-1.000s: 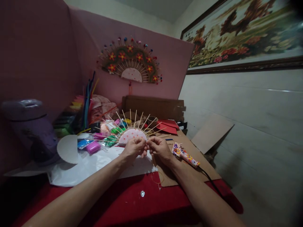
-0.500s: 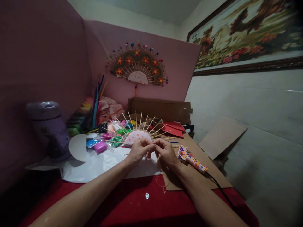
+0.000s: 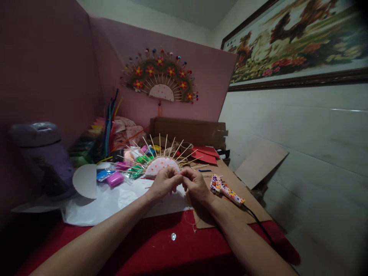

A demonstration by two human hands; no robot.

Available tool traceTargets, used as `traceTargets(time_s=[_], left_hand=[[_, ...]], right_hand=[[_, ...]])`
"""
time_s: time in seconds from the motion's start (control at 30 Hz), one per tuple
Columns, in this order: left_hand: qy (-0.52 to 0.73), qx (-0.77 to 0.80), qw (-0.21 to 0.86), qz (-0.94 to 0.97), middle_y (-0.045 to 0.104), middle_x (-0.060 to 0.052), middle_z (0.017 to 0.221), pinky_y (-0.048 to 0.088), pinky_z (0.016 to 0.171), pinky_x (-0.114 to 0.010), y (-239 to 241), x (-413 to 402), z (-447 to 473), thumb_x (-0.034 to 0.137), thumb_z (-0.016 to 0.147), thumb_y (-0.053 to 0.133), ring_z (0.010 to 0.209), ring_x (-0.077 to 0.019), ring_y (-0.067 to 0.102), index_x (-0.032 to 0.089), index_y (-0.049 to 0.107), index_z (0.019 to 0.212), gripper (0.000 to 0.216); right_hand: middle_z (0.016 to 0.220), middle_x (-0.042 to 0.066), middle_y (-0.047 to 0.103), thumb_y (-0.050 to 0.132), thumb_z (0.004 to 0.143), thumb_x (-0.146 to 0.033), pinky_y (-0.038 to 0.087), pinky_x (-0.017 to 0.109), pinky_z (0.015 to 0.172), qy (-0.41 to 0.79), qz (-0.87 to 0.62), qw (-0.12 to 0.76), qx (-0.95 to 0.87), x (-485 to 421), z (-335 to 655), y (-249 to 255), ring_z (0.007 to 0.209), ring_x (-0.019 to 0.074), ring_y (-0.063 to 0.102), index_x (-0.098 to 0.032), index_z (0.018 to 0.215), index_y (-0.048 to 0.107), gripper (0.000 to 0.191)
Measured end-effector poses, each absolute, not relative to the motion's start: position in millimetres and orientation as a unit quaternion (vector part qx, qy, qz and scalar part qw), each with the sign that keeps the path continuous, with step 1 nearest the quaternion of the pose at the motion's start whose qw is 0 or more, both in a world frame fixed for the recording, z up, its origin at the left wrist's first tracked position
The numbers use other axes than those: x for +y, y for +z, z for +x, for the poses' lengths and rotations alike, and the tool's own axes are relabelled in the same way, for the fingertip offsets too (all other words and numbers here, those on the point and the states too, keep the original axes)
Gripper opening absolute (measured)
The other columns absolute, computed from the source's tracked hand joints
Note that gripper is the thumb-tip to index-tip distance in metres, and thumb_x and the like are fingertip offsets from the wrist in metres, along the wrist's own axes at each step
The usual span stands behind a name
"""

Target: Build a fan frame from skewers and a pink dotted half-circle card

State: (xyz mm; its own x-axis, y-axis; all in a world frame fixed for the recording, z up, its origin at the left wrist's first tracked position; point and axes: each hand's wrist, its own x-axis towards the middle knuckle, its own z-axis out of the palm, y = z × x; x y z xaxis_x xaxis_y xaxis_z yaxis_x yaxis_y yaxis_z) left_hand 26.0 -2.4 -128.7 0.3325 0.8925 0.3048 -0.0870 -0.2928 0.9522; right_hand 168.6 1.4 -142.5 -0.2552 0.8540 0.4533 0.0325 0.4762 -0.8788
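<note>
My left hand (image 3: 163, 184) and my right hand (image 3: 194, 184) meet at the near edge of a half-made fan (image 3: 161, 164), a pink dotted half-disc with several thin wooden sticks fanning out behind it. Both hands have their fingers pinched together where they touch. What they pinch is too small to make out. A glue gun (image 3: 225, 190) with a dotted pattern lies just right of my right hand on a sheet of cardboard (image 3: 230, 209), its black cord trailing toward me.
Packets of coloured clay (image 3: 115, 178) and a white disc (image 3: 85, 181) lie left of the fan on white plastic. A purple jar (image 3: 43, 157) stands far left, pipe cleaners (image 3: 109, 122) behind. A finished fan (image 3: 160, 76) hangs on the pink board. Red paper (image 3: 204, 153) lies behind.
The hands stay pinched together at the fan's near edge. Only the head camera has shifted, so the scene slid right and then back left.
</note>
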Motion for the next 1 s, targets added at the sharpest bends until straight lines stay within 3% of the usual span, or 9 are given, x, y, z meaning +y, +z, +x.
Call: traceTargets(time_s=[0.13,0.3,0.5,0.83,1.0], left_hand=[[0.479,0.308,0.499,0.653,0.051,0.004,0.047,0.030,0.031,-0.016,-126.7,-3.1,25.4,0.042,0.075,0.058,0.035,-0.0067,0.045,0.017,0.042,0.066,0.031],[0.464,0.331,0.459,0.681,0.051,0.005,0.047,0.031,0.033,-0.016,-124.6,-4.1,23.4,0.037,0.074,0.060,0.037,-0.0069,0.045,0.017,0.044,0.066,0.026],[0.451,0.348,0.436,0.696,0.045,0.007,0.040,0.025,0.033,-0.016,-124.5,-5.4,24.5,0.036,0.076,0.056,0.031,-0.0044,0.036,0.017,0.042,0.062,0.027],[0.456,0.245,0.658,0.547,0.052,0.002,0.052,0.030,0.034,-0.017,-127.4,-1.5,23.4,0.043,0.070,0.064,0.037,-0.0059,0.046,0.015,0.044,0.061,0.036],[0.474,0.242,0.681,0.504,0.054,0.000,0.054,0.031,0.032,-0.017,-125.7,-2.7,27.4,0.040,0.068,0.068,0.036,-0.0059,0.047,0.013,0.046,0.058,0.036]], right_hand=[[0.060,-0.003,0.052,0.057,0.077,-0.031,0.035,0.019,0.041,0.425,-0.302,0.522,-0.675,2.1,167.3,-141.8,0.046,0.0073,0.044,-0.017,0.072,0.057,0.014],[0.057,-0.005,0.049,0.057,0.075,-0.023,0.034,0.019,0.043,0.394,-0.315,0.531,-0.681,3.0,168.2,-144.3,0.046,0.0070,0.042,-0.018,0.071,0.056,0.007],[0.058,-0.004,0.052,0.057,0.075,-0.021,0.034,0.019,0.046,0.371,-0.349,0.511,-0.693,0.9,169.3,-144.0,0.047,0.0070,0.043,-0.018,0.070,0.058,0.006],[0.057,-0.003,0.057,0.066,0.070,-0.036,0.037,0.019,0.042,0.566,-0.284,0.495,-0.595,1.7,172.1,-134.0,0.042,0.0062,0.046,-0.016,0.067,0.056,0.023],[0.059,-0.002,0.058,0.066,0.070,-0.042,0.038,0.018,0.041,0.598,-0.276,0.503,-0.560,0.6,171.0,-133.5,0.042,0.0057,0.047,-0.016,0.070,0.055,0.029]])
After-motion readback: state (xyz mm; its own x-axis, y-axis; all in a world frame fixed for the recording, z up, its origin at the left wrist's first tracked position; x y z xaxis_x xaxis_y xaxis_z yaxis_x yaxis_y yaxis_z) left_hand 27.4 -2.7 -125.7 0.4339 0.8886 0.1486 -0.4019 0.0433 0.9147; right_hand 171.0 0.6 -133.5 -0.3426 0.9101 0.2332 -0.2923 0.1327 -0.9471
